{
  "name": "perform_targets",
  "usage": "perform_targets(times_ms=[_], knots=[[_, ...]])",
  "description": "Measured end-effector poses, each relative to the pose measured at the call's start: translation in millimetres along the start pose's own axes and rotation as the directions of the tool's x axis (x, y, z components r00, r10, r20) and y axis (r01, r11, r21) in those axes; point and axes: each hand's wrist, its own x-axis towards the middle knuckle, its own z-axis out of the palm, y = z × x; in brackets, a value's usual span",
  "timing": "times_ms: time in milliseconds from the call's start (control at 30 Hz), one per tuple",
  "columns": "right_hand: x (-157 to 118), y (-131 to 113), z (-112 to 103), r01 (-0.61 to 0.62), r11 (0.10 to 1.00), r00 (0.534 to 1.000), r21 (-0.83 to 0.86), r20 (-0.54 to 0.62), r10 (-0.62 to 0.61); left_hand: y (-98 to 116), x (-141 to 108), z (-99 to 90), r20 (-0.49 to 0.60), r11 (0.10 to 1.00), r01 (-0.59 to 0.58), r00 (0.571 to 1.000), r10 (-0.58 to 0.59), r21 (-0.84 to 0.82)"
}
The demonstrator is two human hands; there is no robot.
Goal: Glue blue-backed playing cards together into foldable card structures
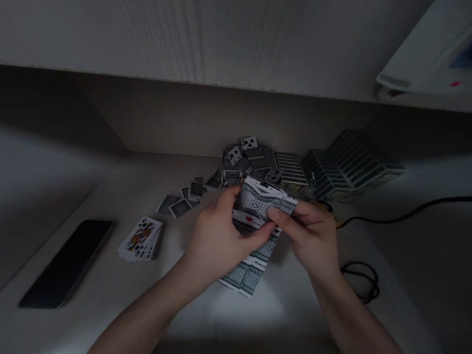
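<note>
Both hands hold a piece built from interlocked playing cards with green-and-white patterned backs, above the tabletop. My left hand is closed round its left side, thumb pressed across the front. From the right, my right hand pinches the upper corner, thumb on top and fingers behind. A red diamond mark shows on one strip, and the piece's lower part hangs below the hands. Left of the hands lies a face-up stack of playing cards with a queen on top. Behind the hands is a heap of loose and folded cards.
A black phone lies at the left. Rows of ribbed, assembled card blocks stand at the back right. A black cable runs in from the right and coils near my right forearm. A shelf edge overhangs the back.
</note>
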Motion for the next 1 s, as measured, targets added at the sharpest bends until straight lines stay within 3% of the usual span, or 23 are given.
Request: perform_targets(times_ms=[133,333,733,1000], knots=[[1,5,-1,-0.053,0.996,0.995,-0.072,0.075,0.059,-4,8,-9.8,0.063,1.000,0.009,0.998,-0.008,-0.011],[1,5,-1,-0.004,0.969,0.993,-0.248,0.111,0.032,-13,14,-13.4,0.062,0.997,-0.058,0.996,0.061,-0.047],[1,0,8,0.068,0.963,0.992,-0.260,0.119,-0.038,-18,18,-16.6,0.121,0.996,-0.064,0.990,0.071,-0.066],[3,1,4,0.010,0.959,0.996,-0.284,0.093,0.017,-20,16,-5.7,0.027,0.997,-0.046,0.998,0.048,-0.061]])
